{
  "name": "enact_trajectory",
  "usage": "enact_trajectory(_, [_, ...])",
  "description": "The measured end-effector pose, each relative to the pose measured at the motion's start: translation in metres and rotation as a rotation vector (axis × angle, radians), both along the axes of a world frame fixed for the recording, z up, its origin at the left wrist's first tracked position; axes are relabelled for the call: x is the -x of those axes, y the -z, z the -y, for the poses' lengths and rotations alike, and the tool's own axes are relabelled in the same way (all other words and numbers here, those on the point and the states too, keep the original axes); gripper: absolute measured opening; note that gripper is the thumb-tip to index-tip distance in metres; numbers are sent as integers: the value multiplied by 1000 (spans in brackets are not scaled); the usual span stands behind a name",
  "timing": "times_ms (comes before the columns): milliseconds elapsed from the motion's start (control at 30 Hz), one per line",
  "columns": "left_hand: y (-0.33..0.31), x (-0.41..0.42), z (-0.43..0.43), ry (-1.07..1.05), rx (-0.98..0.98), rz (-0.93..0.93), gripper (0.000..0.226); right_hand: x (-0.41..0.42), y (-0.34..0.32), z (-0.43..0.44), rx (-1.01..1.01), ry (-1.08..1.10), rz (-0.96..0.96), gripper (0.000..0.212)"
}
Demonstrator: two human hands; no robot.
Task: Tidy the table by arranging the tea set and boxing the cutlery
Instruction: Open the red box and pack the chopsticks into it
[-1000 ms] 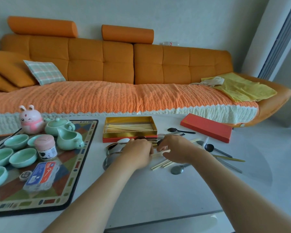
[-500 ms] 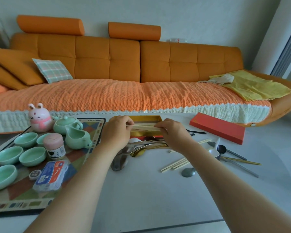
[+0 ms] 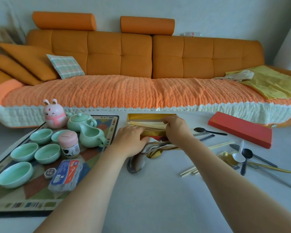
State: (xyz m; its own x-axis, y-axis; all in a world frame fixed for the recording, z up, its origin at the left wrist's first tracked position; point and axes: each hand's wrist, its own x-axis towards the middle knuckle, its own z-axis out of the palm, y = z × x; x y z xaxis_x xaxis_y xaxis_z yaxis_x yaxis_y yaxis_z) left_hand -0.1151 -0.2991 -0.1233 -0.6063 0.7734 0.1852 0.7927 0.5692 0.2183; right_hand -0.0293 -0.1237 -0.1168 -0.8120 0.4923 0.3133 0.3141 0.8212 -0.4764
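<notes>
An open gold box (image 3: 142,116) sits at the table's far edge with pale wooden chopsticks (image 3: 146,125) lying in it. My right hand (image 3: 176,130) pinches the right ends of those chopsticks over the box. My left hand (image 3: 130,139) rests flat against the box's front left corner, and the chopsticks' left ends show free beside it. Several metal spoons (image 3: 154,151) are piled just in front of the box, partly under my hands. The red lid (image 3: 240,130) lies at the right. The green teapot (image 3: 79,122), pitcher (image 3: 91,137) and cups (image 3: 24,151) stand on the patterned mat (image 3: 32,204).
More chopsticks (image 3: 222,145) and mixed spoons (image 3: 242,158) are scattered on the table's right side, with a black spoon (image 3: 200,130) near the box. A pink jar (image 3: 68,145), a rabbit figure (image 3: 53,113) and a blue packet (image 3: 65,174) share the mat. An orange sofa (image 3: 141,91) runs behind the table.
Both hands lifted a bunch of chopsticks off the table and carried it away from me into the gold box. The left hand has since dropped to the box's front corner.
</notes>
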Motion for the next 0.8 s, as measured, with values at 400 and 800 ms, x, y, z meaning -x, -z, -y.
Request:
enact_trajectory(400, [-5,-7,-15,-48,7,-52,54,-33,-9,-1,-75,-195,107,40])
enact_trajectory(800, [-13,-75,-55,261,-177,-139,30,-98,-21,-42,-219,-60,217,31])
